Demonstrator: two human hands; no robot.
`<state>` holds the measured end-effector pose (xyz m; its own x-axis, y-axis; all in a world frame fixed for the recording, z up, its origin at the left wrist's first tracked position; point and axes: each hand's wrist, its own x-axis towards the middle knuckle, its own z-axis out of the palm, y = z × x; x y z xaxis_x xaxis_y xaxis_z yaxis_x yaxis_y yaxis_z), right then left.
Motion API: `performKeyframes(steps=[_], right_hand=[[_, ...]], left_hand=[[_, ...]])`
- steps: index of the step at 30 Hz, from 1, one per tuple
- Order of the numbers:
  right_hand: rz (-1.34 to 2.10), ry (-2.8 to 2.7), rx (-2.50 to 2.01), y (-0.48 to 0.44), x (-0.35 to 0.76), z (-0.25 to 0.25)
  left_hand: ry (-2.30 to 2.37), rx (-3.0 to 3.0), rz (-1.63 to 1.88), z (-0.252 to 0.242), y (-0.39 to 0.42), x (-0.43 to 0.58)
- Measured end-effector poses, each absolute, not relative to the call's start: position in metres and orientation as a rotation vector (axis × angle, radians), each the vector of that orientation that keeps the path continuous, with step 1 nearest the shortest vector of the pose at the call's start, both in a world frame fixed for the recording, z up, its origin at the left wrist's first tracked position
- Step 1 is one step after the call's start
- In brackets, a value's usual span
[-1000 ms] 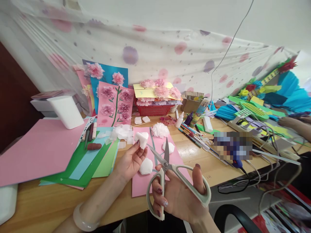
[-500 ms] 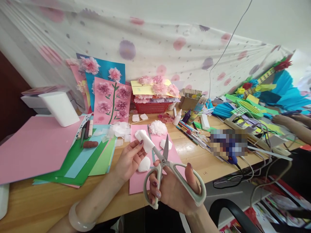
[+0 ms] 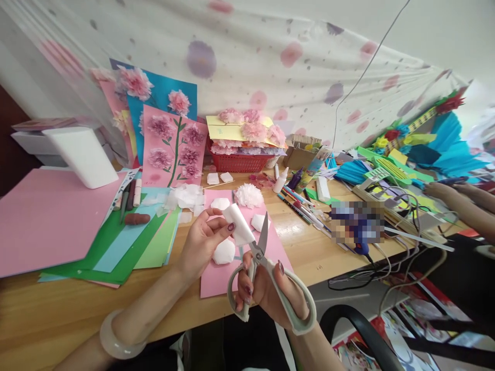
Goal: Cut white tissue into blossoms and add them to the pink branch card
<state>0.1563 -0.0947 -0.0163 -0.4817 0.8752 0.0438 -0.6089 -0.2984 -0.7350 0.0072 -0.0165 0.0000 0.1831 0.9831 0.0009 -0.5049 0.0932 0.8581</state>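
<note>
Hands are both occupied near the centre: scissors (image 3: 259,255), blades parted, are gripped by the right hand (image 3: 268,293); folded white paper (image 3: 236,225) is pinched in the left hand (image 3: 200,243). Whether a blade sits inside or behind the fold cannot be told. For a clean cut, layers are best pinched flat, fingers kept clear. On the worktop (image 3: 309,250), mid-frame, one pink sheet (image 3: 212,281), one fluffy white flower (image 3: 248,196), three flat white pieces (image 3: 224,252) and two small white squares (image 3: 212,178) are counted.

Left hand (image 3: 201,243) is pinching between thumb (image 3: 224,232) and fingers (image 3: 211,213), right hand (image 3: 263,292) is holding its fingers curled, thumb well apart
</note>
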Motion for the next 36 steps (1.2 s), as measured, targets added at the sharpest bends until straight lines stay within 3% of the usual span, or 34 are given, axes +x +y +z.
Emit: performKeyframes(steps=[22,36], right_hand=[[1.825,-0.902,-0.635,-0.094,0.166,-0.046],[1.819,-1.127,-0.512,-0.091,0.162,-0.018]], left_hand=[[0.72,0.863,1.269,-0.003,-0.015,0.007],[0.739,1.07,1.069,-0.004,-0.022,0.009]])
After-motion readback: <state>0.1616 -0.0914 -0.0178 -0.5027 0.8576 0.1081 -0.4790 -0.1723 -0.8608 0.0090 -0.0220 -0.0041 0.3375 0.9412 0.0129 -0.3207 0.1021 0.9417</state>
